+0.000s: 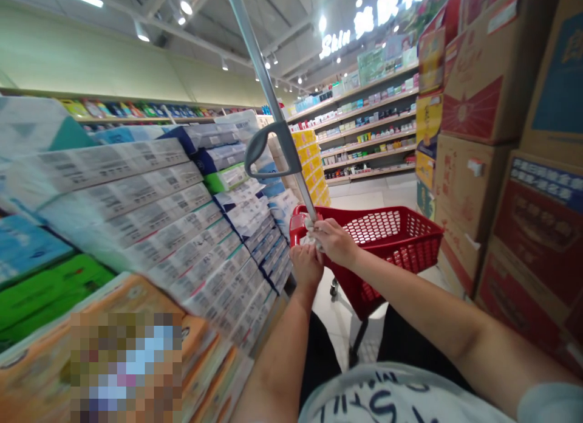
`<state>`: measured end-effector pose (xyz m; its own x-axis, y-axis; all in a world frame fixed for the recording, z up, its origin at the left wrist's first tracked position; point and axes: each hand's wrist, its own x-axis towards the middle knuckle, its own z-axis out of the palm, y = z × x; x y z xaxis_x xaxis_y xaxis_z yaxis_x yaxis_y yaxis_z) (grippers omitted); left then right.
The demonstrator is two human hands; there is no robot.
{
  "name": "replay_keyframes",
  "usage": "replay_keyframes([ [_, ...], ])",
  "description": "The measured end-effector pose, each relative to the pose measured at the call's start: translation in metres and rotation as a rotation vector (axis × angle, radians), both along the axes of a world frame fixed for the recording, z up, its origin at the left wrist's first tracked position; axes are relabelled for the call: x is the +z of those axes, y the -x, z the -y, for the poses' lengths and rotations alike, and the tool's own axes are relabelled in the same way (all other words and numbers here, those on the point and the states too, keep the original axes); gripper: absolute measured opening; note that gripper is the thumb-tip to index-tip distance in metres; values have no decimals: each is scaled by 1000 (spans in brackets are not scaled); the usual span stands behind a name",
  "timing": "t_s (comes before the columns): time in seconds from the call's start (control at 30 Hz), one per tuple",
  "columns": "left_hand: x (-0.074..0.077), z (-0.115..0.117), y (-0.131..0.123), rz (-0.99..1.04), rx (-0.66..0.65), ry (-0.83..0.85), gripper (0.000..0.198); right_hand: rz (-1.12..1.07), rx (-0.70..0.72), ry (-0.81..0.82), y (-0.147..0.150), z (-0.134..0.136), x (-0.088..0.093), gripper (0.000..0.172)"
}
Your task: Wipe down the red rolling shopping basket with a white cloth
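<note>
A red shopping basket on wheels (401,244) stands in the aisle in front of me. Its grey metal pull handle (273,116) slants up from the basket's near rim. My right hand (334,240) is closed around the foot of that handle, with a crumpled white tissue (312,233) under its fingers. Just below it, my left hand (307,266) is closed at the basket's near rim and touches the same tissue. The basket's inside looks bare where it shows.
Stacked packs of tissue paper (173,228) fill the shelves close on my left. Brown cardboard boxes (496,168) are piled high on my right. The white tiled aisle (378,198) runs ahead to far shelves of goods (368,137) and a stack of yellow boxes (312,165).
</note>
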<state>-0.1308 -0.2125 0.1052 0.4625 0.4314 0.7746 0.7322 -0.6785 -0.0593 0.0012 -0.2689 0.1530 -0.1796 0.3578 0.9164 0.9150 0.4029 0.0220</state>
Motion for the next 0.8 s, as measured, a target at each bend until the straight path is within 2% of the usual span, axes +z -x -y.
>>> replay_keyframes([
  [0.07, 2, 2, 0, -1, 11, 9, 26, -8, -5, 21, -1, -2, 6, 25],
  [0.13, 3, 3, 0, -4, 8, 8, 27, -27, -12, 11, -1, -2, 5, 26],
  [0.3, -1, -1, 2, -26, -14, -2, 15, -11, 0, 35, 1, 5, -15, 21],
  [0.5, -3, -11, -1, -20, -26, 16, 20, 39, 9, 133, -5, 9, -11, 18],
  [0.67, -3, -11, -2, -11, -35, 42, 16, 28, 1, 129, -9, 14, -32, 18],
  [0.8, -3, -12, -2, 0, -52, 40, 17, 14, 0, 162, -11, 16, -35, 22],
])
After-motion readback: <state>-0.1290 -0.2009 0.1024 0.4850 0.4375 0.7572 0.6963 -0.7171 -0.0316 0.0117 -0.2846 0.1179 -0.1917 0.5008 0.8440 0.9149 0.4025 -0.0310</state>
